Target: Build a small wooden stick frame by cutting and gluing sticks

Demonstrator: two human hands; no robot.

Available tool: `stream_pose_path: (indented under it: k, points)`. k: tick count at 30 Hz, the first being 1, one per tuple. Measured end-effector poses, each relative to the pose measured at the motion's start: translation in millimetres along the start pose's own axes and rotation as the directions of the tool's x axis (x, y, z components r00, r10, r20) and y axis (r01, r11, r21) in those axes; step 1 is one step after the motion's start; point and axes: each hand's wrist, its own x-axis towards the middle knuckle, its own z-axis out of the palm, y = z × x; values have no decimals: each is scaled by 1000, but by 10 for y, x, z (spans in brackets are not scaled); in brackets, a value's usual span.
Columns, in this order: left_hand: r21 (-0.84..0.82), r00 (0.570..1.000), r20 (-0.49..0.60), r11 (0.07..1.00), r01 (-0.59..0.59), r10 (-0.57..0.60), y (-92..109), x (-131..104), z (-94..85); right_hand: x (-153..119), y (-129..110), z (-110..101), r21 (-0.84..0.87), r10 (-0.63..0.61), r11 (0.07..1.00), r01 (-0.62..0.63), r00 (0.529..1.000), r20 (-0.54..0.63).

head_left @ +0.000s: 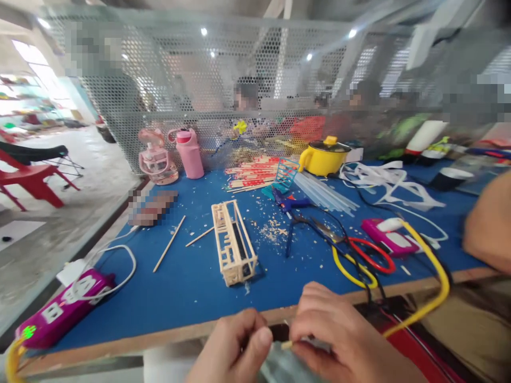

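Note:
At the near table edge, my right hand (333, 332) pinches a short piece of wooden stick (286, 345), its pale end sticking out from the fingers. Beside it, my left hand (235, 348) is closed with the thumb on top; whatever it holds is hidden. Just beyond my hands, a small frame built of wooden sticks (233, 242) lies on the blue table (167, 303). Two loose sticks rest to its left, one of them a longer stick (170, 243). Wood scraps (273, 231) are scattered to its right.
Scissors (359, 255) with red and yellow handles and a blue glue gun (290, 202) on a stand lie right of the frame. Behind are bundled sticks (255, 173), glue sticks (325, 191) and a yellow pot (325, 158). Purple power strips (67, 306) flank both sides. Another person's arm (489, 223) is at right.

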Motion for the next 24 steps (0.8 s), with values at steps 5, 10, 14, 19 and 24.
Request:
stream_pose_path:
  k: [5,10,14,19,24]
  points:
    - [-43,973,227,998,54,-43,247,273,203,-142,-71,17,-82,32,996,-34,999,-26]
    - [-28,979,203,1000,14,-8,220,311,218,-231,107,-4,-31,116,992,-119,989,-87]
    - [-361,980,137,914,187,-147,101,467,262,-91,615,-180,-330,436,772,-543,831,-345]
    - [-599,986,88,783,165,-141,161,679,268,243,1248,-255,-464,587,551,-694,717,-376]
    - [-592,999,-20,806,16,-35,131,630,278,98,1170,-350,-476,620,528,-704,702,-351]
